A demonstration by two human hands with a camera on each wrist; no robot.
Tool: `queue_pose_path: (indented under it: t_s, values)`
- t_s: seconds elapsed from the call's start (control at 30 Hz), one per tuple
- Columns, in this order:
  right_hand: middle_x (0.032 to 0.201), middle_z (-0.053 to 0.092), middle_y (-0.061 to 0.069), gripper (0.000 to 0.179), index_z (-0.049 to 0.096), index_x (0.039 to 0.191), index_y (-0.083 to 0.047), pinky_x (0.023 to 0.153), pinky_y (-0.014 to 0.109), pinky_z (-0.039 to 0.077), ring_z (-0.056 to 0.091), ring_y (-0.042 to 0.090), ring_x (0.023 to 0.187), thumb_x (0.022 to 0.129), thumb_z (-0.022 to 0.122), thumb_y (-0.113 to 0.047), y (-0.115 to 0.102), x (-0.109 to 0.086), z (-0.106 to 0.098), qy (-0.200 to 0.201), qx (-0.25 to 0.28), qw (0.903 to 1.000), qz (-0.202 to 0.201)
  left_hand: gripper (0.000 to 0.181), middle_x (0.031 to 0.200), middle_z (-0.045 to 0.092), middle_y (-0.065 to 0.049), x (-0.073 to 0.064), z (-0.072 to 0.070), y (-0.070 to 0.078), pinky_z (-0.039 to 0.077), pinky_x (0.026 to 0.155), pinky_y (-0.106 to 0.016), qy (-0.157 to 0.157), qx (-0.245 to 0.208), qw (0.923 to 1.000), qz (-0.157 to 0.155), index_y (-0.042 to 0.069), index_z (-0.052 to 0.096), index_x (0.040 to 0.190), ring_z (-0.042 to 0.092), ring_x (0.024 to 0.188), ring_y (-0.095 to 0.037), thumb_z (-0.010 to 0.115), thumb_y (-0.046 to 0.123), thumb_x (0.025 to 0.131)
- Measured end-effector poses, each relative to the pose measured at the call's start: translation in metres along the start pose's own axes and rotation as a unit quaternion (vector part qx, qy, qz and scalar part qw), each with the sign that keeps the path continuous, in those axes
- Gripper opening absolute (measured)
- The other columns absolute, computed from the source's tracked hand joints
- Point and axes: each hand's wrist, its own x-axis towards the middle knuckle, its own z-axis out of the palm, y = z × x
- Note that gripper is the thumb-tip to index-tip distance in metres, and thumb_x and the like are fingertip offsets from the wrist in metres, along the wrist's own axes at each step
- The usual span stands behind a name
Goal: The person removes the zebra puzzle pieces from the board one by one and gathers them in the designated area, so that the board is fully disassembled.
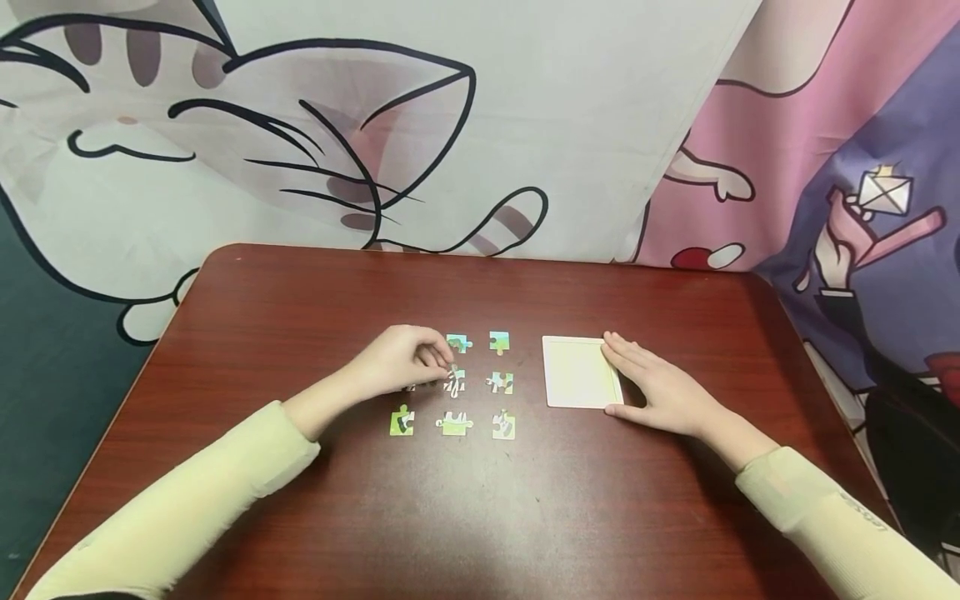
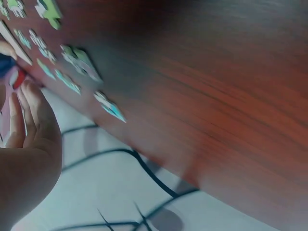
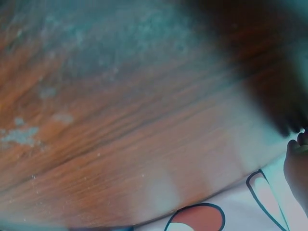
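Observation:
In the head view, my left hand (image 1: 405, 360) hovers at the left of the jigsaw pieces, fingers loosely bent, fingertips right beside the middle piece (image 1: 454, 382). The left wrist view shows the hand (image 2: 36, 118) with nothing visible in it. Part of the left column is hidden beneath it, while a green corner piece (image 1: 402, 421) shows below. My right hand (image 1: 663, 390) rests at the right edge of a square, pale yellow puzzle tray (image 1: 581, 372). Its straight fingers touch the top right corner, and the thumb lies by the lower right corner.
Other jigsaw pieces lie apart in rows, among them a top right piece (image 1: 499, 342) and a bottom right piece (image 1: 504, 424). They lie on a reddish-brown wooden table (image 1: 480, 517). A cat-print cloth (image 1: 585, 150) hangs along its far edge.

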Motion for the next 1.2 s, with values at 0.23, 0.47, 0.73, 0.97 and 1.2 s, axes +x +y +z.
queue_pose_path:
  t_s: [0.23,0.47,0.73,0.97,1.2]
  values:
    - [0.17,0.036,0.024,0.095,0.039,0.162,0.0,0.131,0.016,0.003,0.035,0.04,0.158,0.089,0.085,-0.04,0.003,-0.004,0.003,0.018,0.012,0.9997,-0.008,0.028,0.11,0.078,-0.015,-0.023,-0.018,-0.022,0.064,0.085,-0.034,0.053,0.008,0.9984,-0.018,0.001,0.074,0.116,0.075,0.094,-0.024,0.083,0.005,0.09]
    - [0.169,0.036,0.025,0.094,0.04,0.161,0.002,0.135,0.026,0.006,0.03,0.038,0.161,0.087,0.086,-0.034,-0.004,-0.002,-0.003,0.066,0.009,0.9977,-0.01,0.048,0.14,0.067,-0.015,-0.047,-0.032,-0.038,0.051,0.111,-0.055,0.078,0.108,0.991,-0.011,0.006,0.066,0.138,0.064,0.129,-0.035,0.08,0.02,0.095]
    - [0.176,0.024,0.019,0.086,0.037,0.163,-0.002,0.136,0.049,0.013,0.024,0.041,0.163,0.096,0.074,-0.041,-0.026,0.006,-0.013,0.13,0.01,0.9915,0.001,0.072,0.169,0.035,-0.025,-0.069,-0.05,-0.053,0.026,0.124,-0.072,0.09,0.23,0.9684,-0.036,0.008,0.046,0.158,0.032,0.156,-0.05,0.073,0.038,0.098]
    - [0.176,0.022,0.02,0.082,0.039,0.164,-0.008,0.131,0.067,0.011,0.02,0.046,0.162,0.098,0.068,-0.047,-0.045,0.007,-0.014,0.143,-0.006,0.9892,0.033,0.079,0.17,0.028,-0.03,-0.088,-0.055,-0.075,0.014,0.118,-0.085,0.135,0.304,0.9424,-0.039,0.011,0.041,0.162,0.023,0.157,-0.057,0.07,0.047,0.098]
    - [0.176,0.022,0.021,0.089,0.039,0.164,-0.014,0.114,0.087,0.02,0.023,0.051,0.159,0.09,0.075,-0.048,-0.056,0.006,-0.009,0.108,-0.06,0.9892,0.078,0.08,0.172,0.022,-0.03,-0.105,-0.051,-0.085,0.008,0.111,-0.092,0.165,0.336,0.9256,-0.059,0.02,0.035,0.165,0.014,0.157,-0.063,0.064,0.054,0.099]
